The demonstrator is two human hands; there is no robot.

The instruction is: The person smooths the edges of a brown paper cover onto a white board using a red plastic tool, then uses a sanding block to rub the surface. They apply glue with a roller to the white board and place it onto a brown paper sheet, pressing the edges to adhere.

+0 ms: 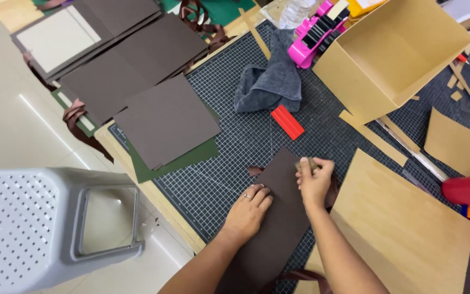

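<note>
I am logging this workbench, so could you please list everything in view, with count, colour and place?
cutting mat: one, dark with white grid, covering the table
brown sheet: one, dark brown, on the mat under both hands
brown sheets: several, dark brown, stacked at upper left
green sheet: one, dark green, under the nearest stack
cloth: one, grey, crumpled at top centre
red block: one, red, below the cloth
tape dispenser: one, pink and black, top centre
open box: one, tan, upper right
board: one, tan, lower right
stool: one, grey, lower left on the floor
left hand: flat on the brown sheet, ring on one finger
right hand: fingers closed on a small tan object at the sheet's edge
</note>
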